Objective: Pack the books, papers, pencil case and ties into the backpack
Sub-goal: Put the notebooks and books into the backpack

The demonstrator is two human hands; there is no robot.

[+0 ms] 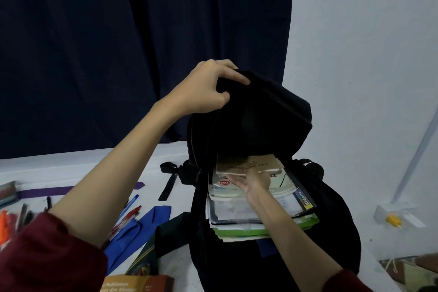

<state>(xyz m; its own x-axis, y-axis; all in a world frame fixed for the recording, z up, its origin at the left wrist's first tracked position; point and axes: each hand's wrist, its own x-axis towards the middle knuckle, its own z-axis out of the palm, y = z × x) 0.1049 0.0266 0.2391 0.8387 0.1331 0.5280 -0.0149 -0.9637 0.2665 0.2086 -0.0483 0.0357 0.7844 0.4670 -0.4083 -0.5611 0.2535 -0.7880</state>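
Books (258, 199) fill black backpack (272, 114), flap lifted.

Two bare forearms in view, no gloves, rings or watch. Left hand (208, 87) and right hand (251, 184) both uncovered. Dark red sleeves (47, 256) on both arms, soft loose fabric, bunched near the elbow, no visible print or cuffs.
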